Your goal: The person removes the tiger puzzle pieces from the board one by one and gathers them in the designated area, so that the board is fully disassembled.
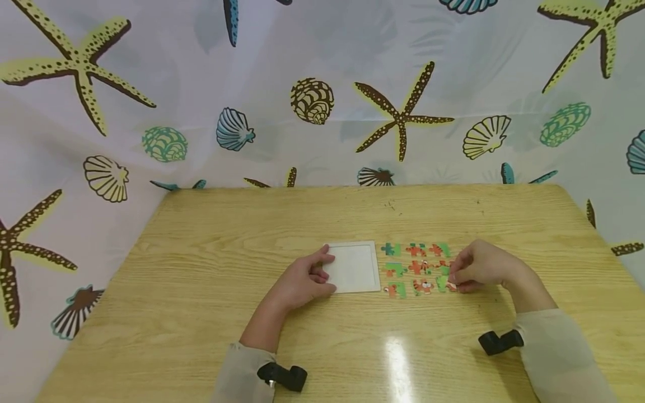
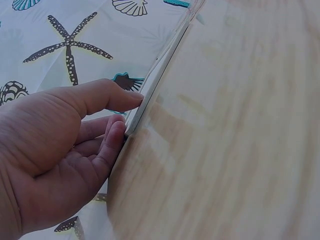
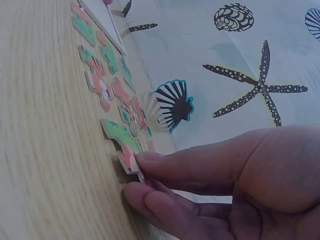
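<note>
A shallow white puzzle tray [image 1: 353, 267] with a raised rim lies on the table in the head view. My left hand [image 1: 306, 279] grips its left side, thumb at the near corner and index finger at the far one. To the tray's right, jigsaw pieces [image 1: 416, 267] in green and orange, some with tiger stripes, lie in spaced rows. My right hand [image 1: 481, 266] pinches the near right puzzle piece [image 3: 125, 142] between thumb and fingers. In the right wrist view that green and orange piece tilts, its held edge raised off the wood. The fingers partly hide the right-hand pieces.
The wooden table [image 1: 201, 252] ends at the back against a curtain [image 1: 282, 145] printed with shells and starfish. Black wrist cameras [image 1: 284, 376] are strapped over both sleeves. Light glares on the tabletop near the front.
</note>
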Available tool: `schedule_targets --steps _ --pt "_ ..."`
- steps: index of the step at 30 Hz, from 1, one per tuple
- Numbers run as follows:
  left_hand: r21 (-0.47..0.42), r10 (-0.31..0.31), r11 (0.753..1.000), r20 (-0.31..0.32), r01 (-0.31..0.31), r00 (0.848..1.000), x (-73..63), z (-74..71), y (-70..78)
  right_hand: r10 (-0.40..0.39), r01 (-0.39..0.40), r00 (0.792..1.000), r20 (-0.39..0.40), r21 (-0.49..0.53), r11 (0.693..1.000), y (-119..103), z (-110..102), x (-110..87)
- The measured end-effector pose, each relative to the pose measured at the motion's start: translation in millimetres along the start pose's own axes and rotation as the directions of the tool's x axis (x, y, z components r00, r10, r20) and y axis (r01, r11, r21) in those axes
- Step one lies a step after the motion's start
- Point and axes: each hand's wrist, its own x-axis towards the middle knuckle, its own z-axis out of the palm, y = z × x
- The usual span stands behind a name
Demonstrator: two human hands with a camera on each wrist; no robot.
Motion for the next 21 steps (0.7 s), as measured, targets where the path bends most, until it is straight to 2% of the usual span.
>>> schedule_targets --steps 21 --pt "0.006 0.002 1.0 -0.004 -0.002 1.0 1.6 -0.3 -3.1 0.017 -0.018 0.999 -0.03 -0.04 0.999 -7.2 4.3 -4.2"
